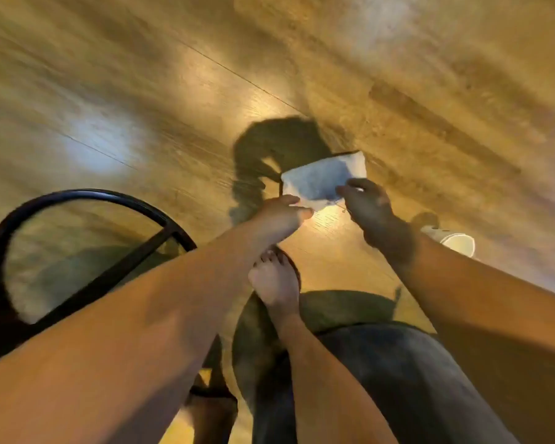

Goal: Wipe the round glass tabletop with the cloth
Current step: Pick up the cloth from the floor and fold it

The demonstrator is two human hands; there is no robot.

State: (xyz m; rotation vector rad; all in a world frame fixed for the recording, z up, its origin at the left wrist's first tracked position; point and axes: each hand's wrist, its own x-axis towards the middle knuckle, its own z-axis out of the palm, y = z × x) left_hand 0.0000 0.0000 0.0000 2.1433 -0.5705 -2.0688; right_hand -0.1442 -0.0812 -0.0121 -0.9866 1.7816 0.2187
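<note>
A pale blue-white cloth [322,179] is stretched flat in the air above the wooden floor, in the middle of the view. My left hand [282,216] pinches its lower left edge. My right hand [370,208] grips its lower right corner. The round glass tabletop [77,238], with a black metal rim and a black crossbar under the glass, stands at the lower left, well apart from the cloth and both hands. The whole picture is blurred by motion.
Wooden plank floor [430,91] fills the view. A bare foot [274,285] and a leg in dark clothing [382,379] are below the hands. A white cup-like object [457,243] lies on the floor at the right, behind my right forearm.
</note>
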